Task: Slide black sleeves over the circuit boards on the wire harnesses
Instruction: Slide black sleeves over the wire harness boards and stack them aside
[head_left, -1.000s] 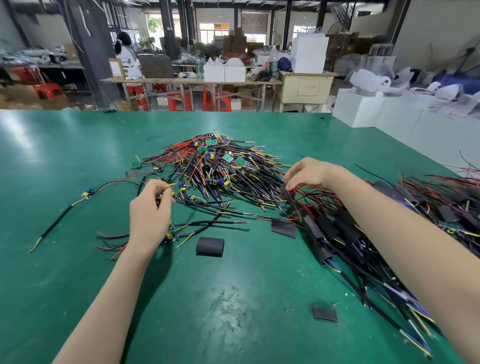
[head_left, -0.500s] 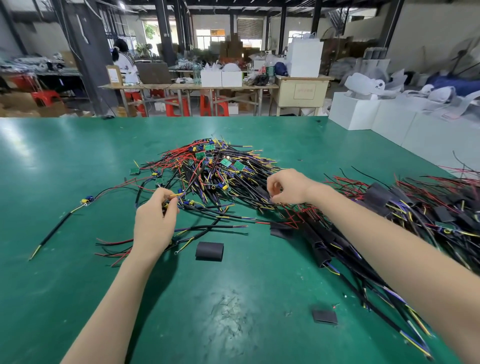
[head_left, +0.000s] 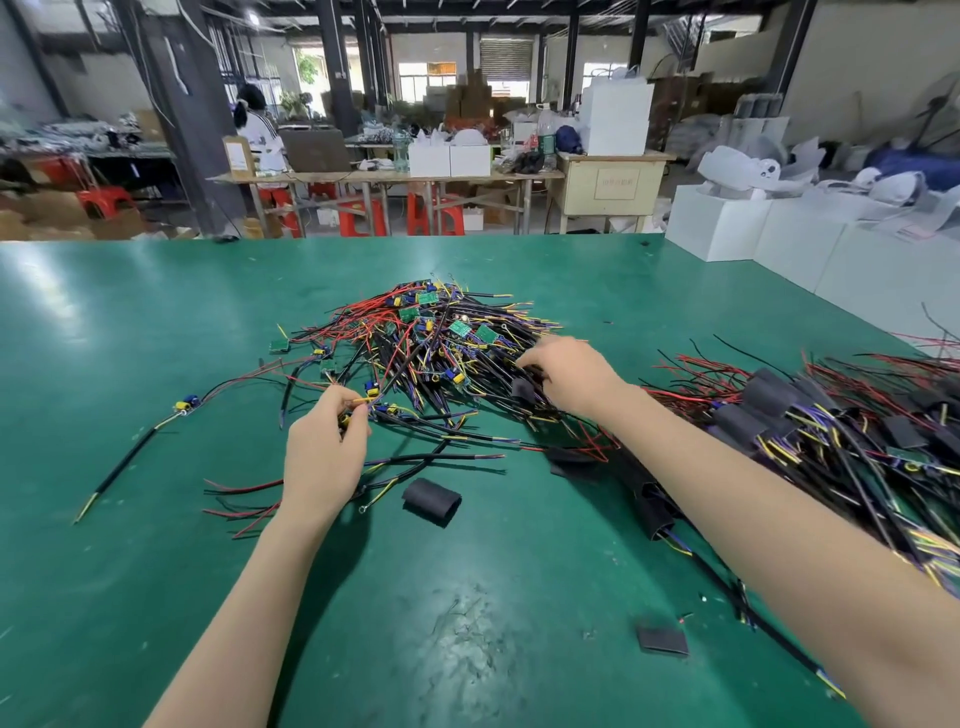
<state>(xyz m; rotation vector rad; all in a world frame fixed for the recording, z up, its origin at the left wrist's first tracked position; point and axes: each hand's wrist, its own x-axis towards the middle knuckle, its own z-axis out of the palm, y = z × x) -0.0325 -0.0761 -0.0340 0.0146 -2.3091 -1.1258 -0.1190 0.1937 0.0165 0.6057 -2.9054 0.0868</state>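
Right hand (head_left: 566, 376) now pinches an upright black sleeve (head_left: 522, 389).

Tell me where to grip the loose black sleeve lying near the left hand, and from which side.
Pinch the loose black sleeve across its short width, coming from above. It lies slightly arched on the green table, apart from the wires, so both long edges look reachable.

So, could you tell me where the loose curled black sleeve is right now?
The curled black sleeve lies on the green table in the head view, just right of the left hand and nearer than the unsleeved harness pile.
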